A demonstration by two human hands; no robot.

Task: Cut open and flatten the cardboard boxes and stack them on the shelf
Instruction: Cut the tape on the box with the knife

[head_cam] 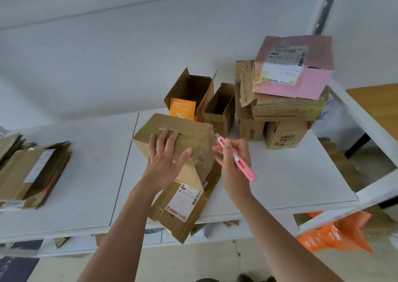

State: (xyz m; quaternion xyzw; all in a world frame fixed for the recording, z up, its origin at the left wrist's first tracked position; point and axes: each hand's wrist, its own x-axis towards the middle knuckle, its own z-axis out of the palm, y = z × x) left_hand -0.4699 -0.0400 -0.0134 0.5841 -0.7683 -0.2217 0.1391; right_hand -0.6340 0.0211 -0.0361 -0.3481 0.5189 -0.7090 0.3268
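A taped brown cardboard box sits tilted on the white shelf, on top of a flattened box with a shipping label. My left hand rests flat on the taped box with straight fingers. My right hand grips a pink utility knife right beside the box's taped right corner. A stack of flattened boxes lies at the shelf's left end.
Two open brown boxes stand behind, one with an orange flap. At the back right a pink box tops a pile of brown boxes. Orange bags sit below the shelf at right. A wooden table stands far right.
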